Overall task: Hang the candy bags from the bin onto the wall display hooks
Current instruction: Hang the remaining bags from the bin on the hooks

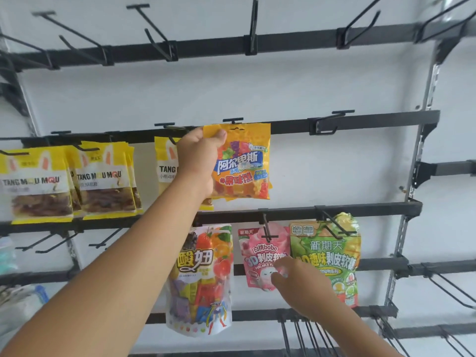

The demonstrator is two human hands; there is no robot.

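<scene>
My left hand (199,161) pinches the top left corner of an orange gummy candy bag (242,163), thumb on its front. It holds the bag up against the middle rail, with the bag's hang hole just under a black hook (233,120). Whether the bag sits on the hook I cannot tell. My right hand (298,282) is lower, its fingers relaxed and blurred, in front of a pink peach candy bag (260,251) hanging on the rail below. The bin is out of view.
Yellow TANG MOU MOU bags (100,176) hang left of my left hand. A large fruit-print bag (203,276) and a green bag (329,256) flank the pink one. Bare hooks line the top rail (167,45), the middle rail's right part (327,122) and the lower right (448,287).
</scene>
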